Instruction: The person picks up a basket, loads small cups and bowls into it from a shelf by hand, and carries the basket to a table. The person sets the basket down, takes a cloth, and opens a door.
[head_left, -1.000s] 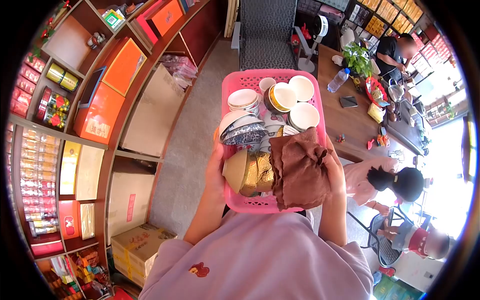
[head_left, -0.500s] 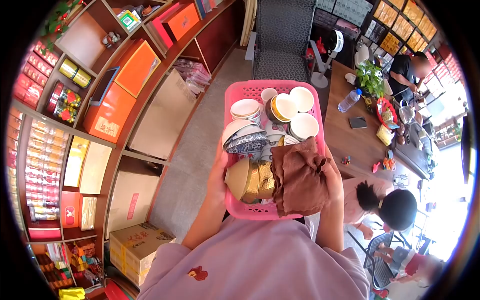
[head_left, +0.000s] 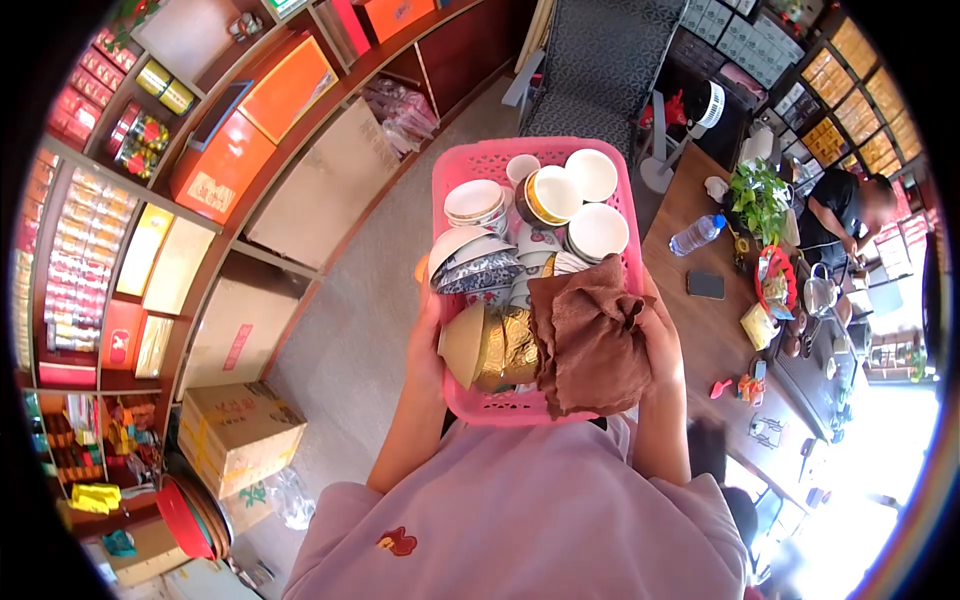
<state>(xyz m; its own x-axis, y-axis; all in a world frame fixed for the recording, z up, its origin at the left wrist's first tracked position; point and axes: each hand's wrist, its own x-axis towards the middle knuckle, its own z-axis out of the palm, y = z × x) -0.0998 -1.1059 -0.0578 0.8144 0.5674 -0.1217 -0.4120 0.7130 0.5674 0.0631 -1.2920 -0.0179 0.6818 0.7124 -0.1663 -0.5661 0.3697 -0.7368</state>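
Note:
A pink plastic basket [head_left: 490,408] is held out in front of my body by both hands. My left hand [head_left: 427,335] grips its left side, and my right hand [head_left: 660,335] grips the right side, its fingers partly hidden behind a brown cloth [head_left: 590,345]. The cloth drapes over the basket's near right corner. Inside are stacked white cups [head_left: 597,232], a cup with a dark and gold outside [head_left: 550,197], white bowls [head_left: 474,200] and blue-patterned bowls [head_left: 480,270]. Gold-coloured bowls [head_left: 475,345] lie tilted on their sides near the front.
Curved shelves with boxes and jars line the left; a cardboard carton [head_left: 240,430] stands on the floor below. A patterned chair [head_left: 595,80] is ahead. On the right, a wooden table [head_left: 690,330] bears a water bottle [head_left: 697,235], a phone [head_left: 706,285] and a plant. A person [head_left: 835,215] sits behind it.
The view has turned and shifted, bringing more of the floor by the carton into sight. Two people at lower right are mostly out of view. Both hands still hold the basket.

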